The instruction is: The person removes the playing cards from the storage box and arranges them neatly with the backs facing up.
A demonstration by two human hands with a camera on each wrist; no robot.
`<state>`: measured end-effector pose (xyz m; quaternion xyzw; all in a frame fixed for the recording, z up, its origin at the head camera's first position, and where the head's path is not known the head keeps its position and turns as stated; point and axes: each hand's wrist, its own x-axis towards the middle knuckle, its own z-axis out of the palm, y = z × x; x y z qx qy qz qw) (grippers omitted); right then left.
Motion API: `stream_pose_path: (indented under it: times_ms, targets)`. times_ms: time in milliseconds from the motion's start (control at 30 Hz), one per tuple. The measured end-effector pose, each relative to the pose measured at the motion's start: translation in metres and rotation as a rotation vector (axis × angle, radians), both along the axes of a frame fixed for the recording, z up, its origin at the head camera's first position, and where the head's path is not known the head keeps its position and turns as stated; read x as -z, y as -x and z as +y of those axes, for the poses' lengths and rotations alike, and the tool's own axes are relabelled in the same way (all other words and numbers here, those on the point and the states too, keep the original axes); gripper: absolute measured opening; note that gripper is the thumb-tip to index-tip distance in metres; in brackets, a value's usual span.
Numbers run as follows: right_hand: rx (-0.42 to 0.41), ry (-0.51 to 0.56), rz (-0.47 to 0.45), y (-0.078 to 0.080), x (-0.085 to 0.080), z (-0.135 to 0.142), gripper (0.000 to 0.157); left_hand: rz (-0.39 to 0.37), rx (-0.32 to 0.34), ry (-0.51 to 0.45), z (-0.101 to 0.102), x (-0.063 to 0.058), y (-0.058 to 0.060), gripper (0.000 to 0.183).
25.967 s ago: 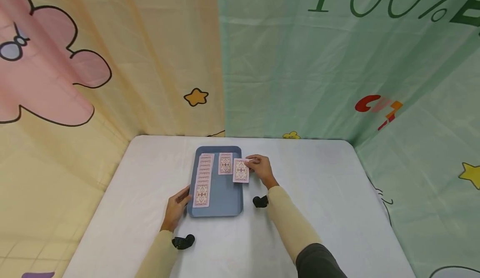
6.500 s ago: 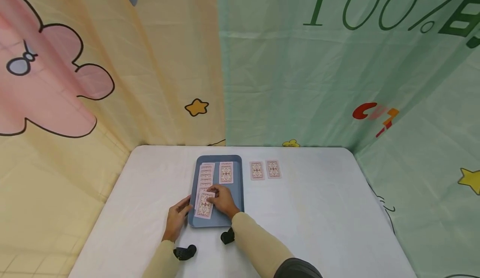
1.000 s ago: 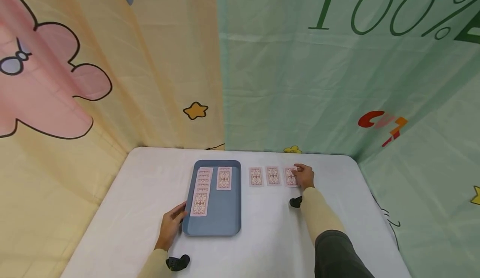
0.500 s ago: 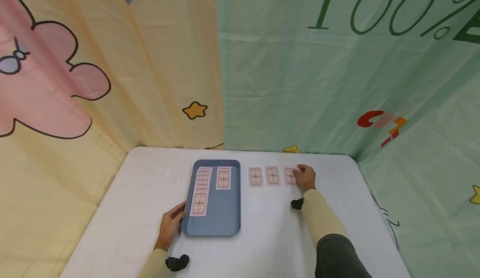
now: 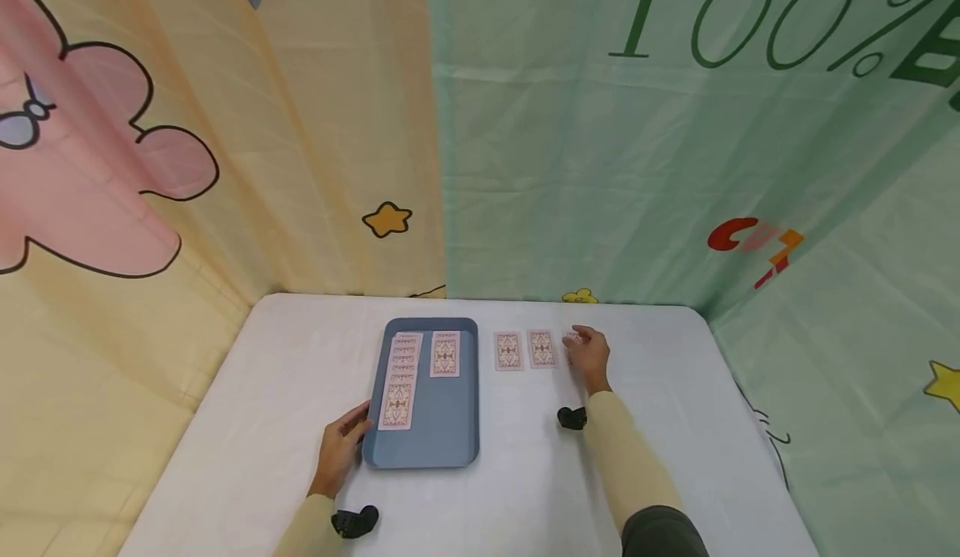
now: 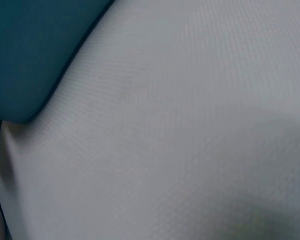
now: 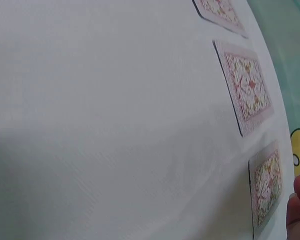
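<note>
A blue-grey tray [image 5: 442, 444] lies on the table at centre-left in the head view. Its left side holds an overlapping column of face-down playing cards [image 5: 396, 405]; a smaller pile of cards [image 5: 446, 355] lies at its upper right. My left hand [image 5: 336, 457] grips the tray's left edge between thumb and fingers. Right of the tray, a first card [image 5: 508, 351], a second card [image 5: 542, 348] and a third card [image 7: 267, 185] form a row on the table. Over the third card, partly covering it in the head view, is my right hand [image 5: 591, 358], its fingers apart from the card in the right wrist view.
The white tablecloth [image 5: 525, 490] covers the table around the tray. Printed curtains [image 5: 562, 165] stand behind it and along both sides. A black device [image 5: 356, 523] is worn on the left wrist, another black device [image 5: 572, 418] on the right.
Over 26 seconds, three cards have come to lie in a row on the table. In the last half second, my right hand has let go of the third card and shifted slightly left.
</note>
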<state>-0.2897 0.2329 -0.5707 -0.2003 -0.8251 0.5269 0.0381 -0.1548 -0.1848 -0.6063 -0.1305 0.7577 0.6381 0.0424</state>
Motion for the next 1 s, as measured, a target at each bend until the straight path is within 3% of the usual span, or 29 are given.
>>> stream_pose_path:
  times_ms: [600,1000]
  targets:
    - [-0.065,0.089,0.111,-0.038,-0.005,-0.056,0.037,-0.001,-0.012,0.007,-0.001,-0.001,-0.001,0.043]
    - [-0.175,0.11,0.199,-0.055,-0.001,-0.099,0.034,0.02,-0.015,0.012,0.001,-0.002,0.0,0.041]
